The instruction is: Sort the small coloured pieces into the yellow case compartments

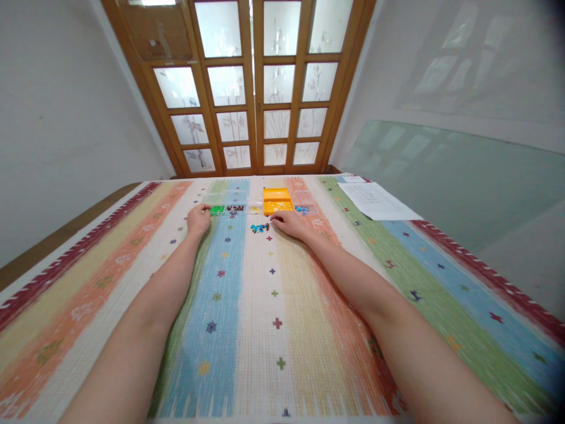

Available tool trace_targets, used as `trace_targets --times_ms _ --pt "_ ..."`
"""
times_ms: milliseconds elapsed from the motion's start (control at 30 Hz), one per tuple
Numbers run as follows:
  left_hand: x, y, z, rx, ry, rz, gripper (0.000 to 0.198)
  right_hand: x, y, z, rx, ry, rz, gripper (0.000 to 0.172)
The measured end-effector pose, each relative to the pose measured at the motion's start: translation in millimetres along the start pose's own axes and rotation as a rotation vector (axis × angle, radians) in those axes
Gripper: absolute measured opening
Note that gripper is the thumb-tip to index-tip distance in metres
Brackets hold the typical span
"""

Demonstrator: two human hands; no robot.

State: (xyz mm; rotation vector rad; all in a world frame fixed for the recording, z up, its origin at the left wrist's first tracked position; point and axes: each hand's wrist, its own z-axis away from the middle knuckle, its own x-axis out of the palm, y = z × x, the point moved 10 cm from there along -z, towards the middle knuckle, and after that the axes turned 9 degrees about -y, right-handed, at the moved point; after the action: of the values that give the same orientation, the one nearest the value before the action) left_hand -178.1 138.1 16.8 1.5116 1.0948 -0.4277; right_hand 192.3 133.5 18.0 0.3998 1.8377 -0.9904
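My left hand (199, 219) is closed at the left end of a clear plastic box; its fingertips meet beside a compartment of small green bead-like pieces (218, 210). Whether they grip the box rim or a piece cannot be made out. Dark brown pieces (235, 208) fill the neighbouring compartment, and a few yellow ones (255, 209) lie farther right. My right hand (286, 224) is closed in a pinch just right of a loose pile of blue and dark pieces (259, 228) on the cloth. What its fingertips hold is too small to tell.
An open orange box (276, 194) with pale pieces inside stands behind my right hand. Blue pieces (302, 209) lie in a clear compartment to its right. White paper sheets (377, 200) rest at the back right of the striped tablecloth (260, 306). A glass panel (463, 176) leans along the right.
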Motion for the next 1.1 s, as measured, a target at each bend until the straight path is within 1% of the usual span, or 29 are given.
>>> trace_targets --times_ms 133,267,433,533,633,733,867,1000,1100 --pt "9.0 27 5 0.143 -0.057 0.001 0.031 3 -4 0 -0.033 -0.03 0.0 0.025" --pt "26.8 60 16 0.31 -0.175 0.016 0.031 9 -6 -2 -0.068 -0.055 0.01 0.027" --pt "53.8 102 41 0.519 -0.332 -0.02 0.03 13 -15 -1 -0.134 -0.082 0.094 0.027" --pt "66.9 123 59 0.634 -0.413 -0.046 0.028 16 -15 -1 -0.129 -0.113 0.129 0.025" --pt "75.5 140 75 0.743 -0.479 -0.053 0.027 18 -13 -2 -0.12 -0.114 0.119 0.024" --pt "79.2 148 83 0.791 -0.497 -0.063 0.026 17 -13 -3 -0.129 -0.092 0.103 0.023" --pt "82.1 152 88 0.826 -0.507 -0.07 0.027 16 -14 -3 -0.138 -0.082 0.108 0.022" --pt "85.3 152 92 0.85 -0.515 -0.115 0.029 17 -15 -3 -0.152 -0.07 0.13 0.023" --pt "85.7 151 92 0.864 -0.499 -0.147 0.029 19 -17 -4 -0.176 -0.056 0.159 0.024"
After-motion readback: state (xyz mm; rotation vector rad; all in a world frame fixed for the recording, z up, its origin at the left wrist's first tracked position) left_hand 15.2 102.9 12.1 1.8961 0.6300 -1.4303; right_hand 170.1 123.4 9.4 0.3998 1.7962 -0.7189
